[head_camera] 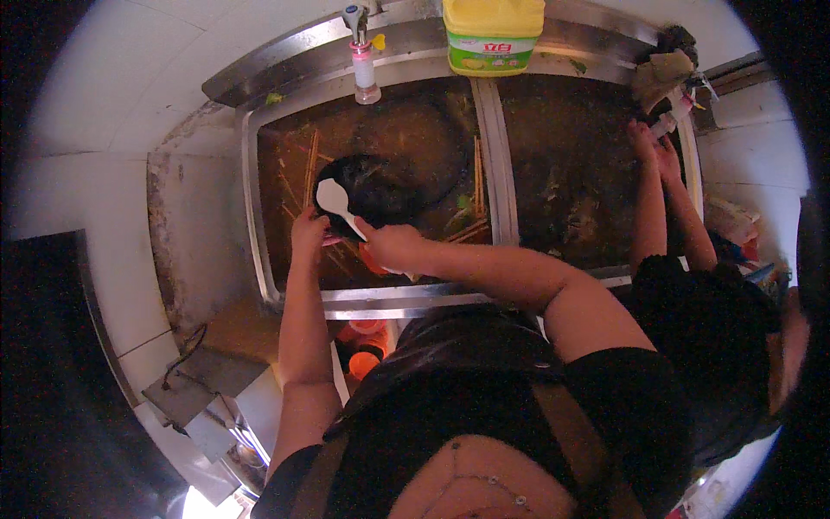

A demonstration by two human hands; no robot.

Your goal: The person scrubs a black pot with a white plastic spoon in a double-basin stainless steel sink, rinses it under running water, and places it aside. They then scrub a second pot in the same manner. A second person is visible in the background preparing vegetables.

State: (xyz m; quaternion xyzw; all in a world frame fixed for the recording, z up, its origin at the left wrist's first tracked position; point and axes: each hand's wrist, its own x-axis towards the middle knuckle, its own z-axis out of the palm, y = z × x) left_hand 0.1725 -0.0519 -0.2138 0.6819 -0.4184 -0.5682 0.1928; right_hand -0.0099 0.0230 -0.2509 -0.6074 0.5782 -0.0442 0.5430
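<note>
A double stainless-steel sink (496,162) lies before me, with dark, murky contents in both basins. My right hand (392,246) grips the handle of a pale rice paddle or flat serving spoon (332,196), whose broad end points up and left over the left basin. Close to that broad end is my left hand (310,230), at the rim of a dark round vessel (382,188); what its fingers hold is hard to tell. Chopsticks (312,165) lie scattered in the left basin. Something orange-red shows partly beneath my right hand.
A faucet (363,58) with a pink and clear nozzle reaches over the left basin. A yellow detergent jug (494,39) stands on the back ledge. At right, a co-worker's hands (655,152) are by another nozzle over the right basin. Orange containers (364,363) sit below the front edge.
</note>
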